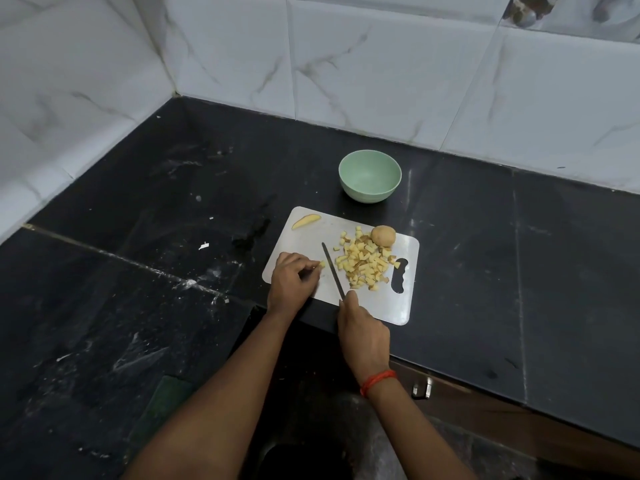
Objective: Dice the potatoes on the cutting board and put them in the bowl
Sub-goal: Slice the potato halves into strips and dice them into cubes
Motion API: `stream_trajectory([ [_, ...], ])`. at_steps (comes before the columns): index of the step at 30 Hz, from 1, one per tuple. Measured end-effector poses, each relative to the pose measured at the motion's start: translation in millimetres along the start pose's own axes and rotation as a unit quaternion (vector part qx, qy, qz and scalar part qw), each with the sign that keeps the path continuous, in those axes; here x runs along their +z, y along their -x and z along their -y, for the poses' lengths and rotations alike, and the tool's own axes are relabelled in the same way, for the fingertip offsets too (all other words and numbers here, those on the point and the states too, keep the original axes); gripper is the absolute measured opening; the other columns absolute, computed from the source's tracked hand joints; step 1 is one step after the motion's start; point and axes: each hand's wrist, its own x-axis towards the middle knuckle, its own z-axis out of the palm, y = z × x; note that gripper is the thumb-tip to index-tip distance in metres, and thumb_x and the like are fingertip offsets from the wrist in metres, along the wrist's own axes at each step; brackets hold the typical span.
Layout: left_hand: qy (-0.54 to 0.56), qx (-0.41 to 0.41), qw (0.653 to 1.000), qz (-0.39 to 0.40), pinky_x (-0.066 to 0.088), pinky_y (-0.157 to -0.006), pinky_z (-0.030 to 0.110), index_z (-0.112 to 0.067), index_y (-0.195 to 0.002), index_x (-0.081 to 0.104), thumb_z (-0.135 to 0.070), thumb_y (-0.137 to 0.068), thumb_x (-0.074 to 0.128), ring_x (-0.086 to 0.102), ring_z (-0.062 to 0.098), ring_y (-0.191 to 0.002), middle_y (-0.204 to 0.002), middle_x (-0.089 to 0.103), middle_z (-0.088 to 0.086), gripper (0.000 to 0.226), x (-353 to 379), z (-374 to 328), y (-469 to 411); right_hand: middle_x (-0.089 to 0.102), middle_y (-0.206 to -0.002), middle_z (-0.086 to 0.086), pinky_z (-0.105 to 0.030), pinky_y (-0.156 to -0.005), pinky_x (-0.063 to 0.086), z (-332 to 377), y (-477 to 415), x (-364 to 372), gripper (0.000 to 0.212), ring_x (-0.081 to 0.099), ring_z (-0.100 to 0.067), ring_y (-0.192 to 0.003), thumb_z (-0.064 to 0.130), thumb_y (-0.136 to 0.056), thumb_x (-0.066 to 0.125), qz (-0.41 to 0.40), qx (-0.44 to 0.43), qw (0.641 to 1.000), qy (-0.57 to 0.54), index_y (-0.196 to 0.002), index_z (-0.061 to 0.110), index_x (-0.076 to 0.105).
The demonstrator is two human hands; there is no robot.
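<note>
Head view looks down at my left hand (292,277) pinching a small potato piece (321,265) on the cutting board (308,240), which sits at the front edge of the bench (485,254). My right hand (362,336) grips the knife (333,271), its blade pointing away over the board. Diced potato (363,266) is heaped beside an uncut potato (383,235). The green bowl (367,195) stands just behind the board.
</note>
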Motion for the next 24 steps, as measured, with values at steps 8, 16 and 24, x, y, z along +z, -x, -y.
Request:
stream_trajectory([
  [8, 0.004, 0.014, 1.000, 0.013, 0.035, -0.077, 0.004, -0.015, -0.092, 0.080, -0.022, -0.088, 0.077, 0.047, 0.006, -0.091, -0.085, 0.065, -0.011, 0.008, -0.8, 1.1, -2.3, 0.057, -0.056, 0.001, -0.026, -0.039, 0.034, 0.3, -4.2, -4.0, 0.016, 0.058, -0.024, -0.043, 0.030, -0.101, 0.048, 0.017, -0.017, 1.000, 0.019, -0.098, 0.021, 0.035],
  [16, 0.006, 0.008, 1.000, 0.016, 0.040, -0.076, 0.012, -0.014, -0.093, 0.080, -0.021, -0.089, 0.077, 0.050, 0.009, -0.093, -0.087, 0.067, -0.007, 0.009, -0.6, -0.2, -2.8, 0.064, -0.068, -0.001, -0.031, -0.047, 0.041, -0.9, -6.5, -11.2, 0.016, 0.064, -0.027, -0.057, 0.035, -0.106, 0.033, 0.063, -0.020, 0.998, -0.003, -0.109, 0.020, 0.038],
  [24, -0.001, 0.012, 1.000, 0.020, 0.036, -0.074, 0.007, -0.014, -0.094, 0.080, -0.023, -0.089, 0.076, 0.049, 0.008, -0.093, -0.088, 0.068, -0.008, 0.011, -1.3, 0.1, -4.3, 0.070, -0.082, -0.008, -0.033, -0.054, 0.044, 5.8, -25.2, -11.1, 0.026, 0.068, -0.031, -0.070, 0.025, -0.105, 0.037, 0.105, -0.034, 0.994, 0.019, -0.130, 0.018, 0.032],
])
